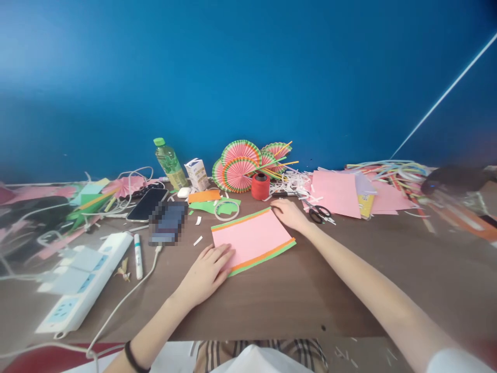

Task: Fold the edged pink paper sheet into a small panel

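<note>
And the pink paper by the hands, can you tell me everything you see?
The pink paper is a thin-looking four-sided sheet with orange and green bands along its near and far edges, green outermost. It lies flat, at a slant, on the brown table. The left hand rests on its left edge; the right hand is at its far right corner.

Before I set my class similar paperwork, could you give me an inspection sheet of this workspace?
Surface: brown table, bare in front of the sheet, crowded along the back.
Work: pink sheet with orange and green bands along two opposite edges.
Clutter: scissors, red spool, paper fans, bottle, carton, marker, scattered scraps.
Hands: left hand rests on the sheet's near left part; right hand touches its far right corner.
Cables: power strip at left; white cable beside it reaches the near edge.
Surroundings: blue wall behind.
</note>
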Available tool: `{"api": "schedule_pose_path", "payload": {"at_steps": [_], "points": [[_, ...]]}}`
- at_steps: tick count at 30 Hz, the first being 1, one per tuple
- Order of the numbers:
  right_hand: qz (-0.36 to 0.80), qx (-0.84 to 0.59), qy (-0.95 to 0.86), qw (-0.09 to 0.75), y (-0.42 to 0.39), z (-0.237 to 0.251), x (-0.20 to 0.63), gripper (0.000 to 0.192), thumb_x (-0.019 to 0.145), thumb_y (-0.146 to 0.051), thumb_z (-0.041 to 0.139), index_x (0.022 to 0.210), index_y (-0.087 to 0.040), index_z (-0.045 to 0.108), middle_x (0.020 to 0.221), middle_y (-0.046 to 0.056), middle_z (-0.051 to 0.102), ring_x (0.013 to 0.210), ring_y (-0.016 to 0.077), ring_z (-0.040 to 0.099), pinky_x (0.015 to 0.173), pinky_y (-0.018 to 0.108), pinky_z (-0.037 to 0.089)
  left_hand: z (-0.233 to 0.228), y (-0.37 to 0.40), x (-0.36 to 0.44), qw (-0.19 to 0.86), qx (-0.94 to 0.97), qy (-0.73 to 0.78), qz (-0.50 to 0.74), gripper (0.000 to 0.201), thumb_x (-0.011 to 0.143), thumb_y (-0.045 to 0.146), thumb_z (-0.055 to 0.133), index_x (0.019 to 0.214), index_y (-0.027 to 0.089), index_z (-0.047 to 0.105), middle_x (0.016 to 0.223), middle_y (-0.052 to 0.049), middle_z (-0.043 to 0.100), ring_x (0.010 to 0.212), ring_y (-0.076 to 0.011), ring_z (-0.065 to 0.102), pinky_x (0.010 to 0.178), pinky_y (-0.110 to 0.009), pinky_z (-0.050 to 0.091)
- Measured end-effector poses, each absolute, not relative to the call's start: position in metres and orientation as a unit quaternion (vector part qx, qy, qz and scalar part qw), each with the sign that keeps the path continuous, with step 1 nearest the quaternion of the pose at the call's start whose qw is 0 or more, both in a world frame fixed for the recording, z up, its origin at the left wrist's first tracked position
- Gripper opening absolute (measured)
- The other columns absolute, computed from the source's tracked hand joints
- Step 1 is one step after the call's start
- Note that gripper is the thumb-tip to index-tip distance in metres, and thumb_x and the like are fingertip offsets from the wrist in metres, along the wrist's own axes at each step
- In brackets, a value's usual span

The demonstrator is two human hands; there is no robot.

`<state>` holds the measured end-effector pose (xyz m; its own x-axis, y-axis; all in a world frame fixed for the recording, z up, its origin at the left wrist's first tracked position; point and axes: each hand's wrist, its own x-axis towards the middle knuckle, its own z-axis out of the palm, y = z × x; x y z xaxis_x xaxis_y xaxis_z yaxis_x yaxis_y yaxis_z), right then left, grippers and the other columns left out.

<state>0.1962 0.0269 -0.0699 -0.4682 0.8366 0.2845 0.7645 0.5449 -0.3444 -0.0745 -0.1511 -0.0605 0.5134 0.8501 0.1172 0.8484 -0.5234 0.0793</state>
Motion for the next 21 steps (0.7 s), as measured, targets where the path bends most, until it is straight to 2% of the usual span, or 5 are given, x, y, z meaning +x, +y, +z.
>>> {"api": "schedule_pose_path", "payload": {"at_steps": [6,11,14,17,21], "points": [[-0.005,-0.595,-0.784,0.178,0.036,-0.059,0.250,0.029,0.080,-0.012,0.040,0.089,-0.011,0.067,0.100,0.013,0.066,0.097,0.0263,0.056,0.086,0.038,0.043,-0.052,-0.159,-0.072,-0.001,0.861,0.502,0.087,0.040,0.088,0.031,0.037,0.127,0.022,0.045,0.128,-0.007,0.049,0.110,-0.0211,0.048,0.095,-0.040,0.038],[0.021,-0.544,-0.792,0.277,0.027,-0.050,0.248,0.027,0.078,-0.009,0.042,0.089,-0.015,0.066,0.098,0.008,0.066,0.093,0.0215,0.057,0.085,0.033,0.043,-0.054,-0.153,-0.041,0.013,0.865,0.490,0.105,0.042,0.086,0.032,0.041,0.126,0.020,0.044,0.125,-0.008,0.050,0.107,-0.0232,0.047,0.091,-0.040,0.041],[0.015,-0.502,-0.807,0.312,0.002,-0.042,0.228,0.025,0.083,-0.015,0.042,0.091,-0.016,0.065,0.094,0.008,0.067,0.088,0.0216,0.057,0.082,0.035,0.042,-0.058,-0.146,-0.017,0.020,0.870,0.475,0.128,0.049,0.085,0.034,0.045,0.130,0.018,0.037,0.128,-0.011,0.048,0.109,-0.0245,0.047,0.093,-0.042,0.040],[0.046,-0.430,-0.859,0.276,-0.038,-0.037,0.206,0.020,0.085,-0.021,0.044,0.088,-0.017,0.063,0.090,0.007,0.066,0.088,0.0213,0.055,0.078,0.035,0.040,-0.057,-0.139,-0.006,0.030,0.879,0.450,0.156,0.047,0.084,0.025,0.045,0.130,0.019,0.034,0.131,-0.010,0.045,0.114,-0.0230,0.044,0.095,-0.040,0.039],[0.134,-0.304,-0.926,0.182,-0.089,-0.041,0.191,0.017,0.081,-0.035,0.054,0.086,-0.019,0.059,0.091,0.004,0.062,0.090,0.0177,0.053,0.079,0.031,0.038,-0.055,-0.135,-0.023,0.041,0.867,0.465,0.174,0.028,0.082,0.016,0.046,0.111,0.018,0.048,0.116,-0.008,0.054,0.109,-0.0216,0.048,0.093,-0.040,0.040]]}}
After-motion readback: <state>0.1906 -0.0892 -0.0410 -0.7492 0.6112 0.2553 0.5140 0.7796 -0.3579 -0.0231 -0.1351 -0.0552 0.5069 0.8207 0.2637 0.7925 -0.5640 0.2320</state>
